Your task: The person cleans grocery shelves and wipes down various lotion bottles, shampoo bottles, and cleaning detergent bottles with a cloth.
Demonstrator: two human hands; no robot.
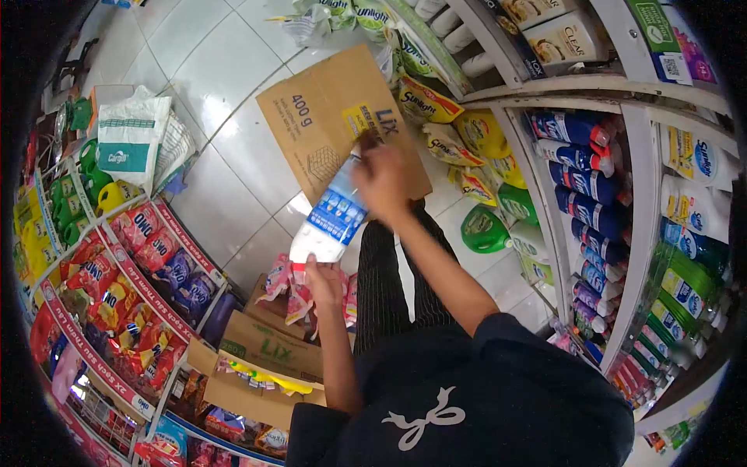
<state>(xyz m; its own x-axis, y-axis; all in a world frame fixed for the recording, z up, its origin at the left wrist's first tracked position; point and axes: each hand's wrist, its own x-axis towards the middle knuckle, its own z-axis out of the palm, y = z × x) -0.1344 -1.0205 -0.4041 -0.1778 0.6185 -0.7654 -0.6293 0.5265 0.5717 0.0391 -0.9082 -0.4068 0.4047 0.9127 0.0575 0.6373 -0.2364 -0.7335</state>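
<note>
A bottle (336, 207) with a blue and white label and a red cap lies tilted over the cardboard box. My left hand (323, 280) grips it at the white, red-capped end. At the bottle's other end is my right hand (381, 180), slightly blurred, with its fingers closed on a dark piece (366, 142) that looks like cloth, against the bottle. Below both, the closed brown Lix box (289, 117) marked 400 g stands on the tiled floor. Part of its top is hidden behind the hand and bottle.
Shelves of bottles (587, 191) rise on the right. Yellow Sunlight pouches (428, 101) and a green bottle (484, 229) sit on the floor beside them. Left racks hold OMO packs (144, 226). An opened Lix carton (268, 342) and pink packs (286, 292) lie near my legs.
</note>
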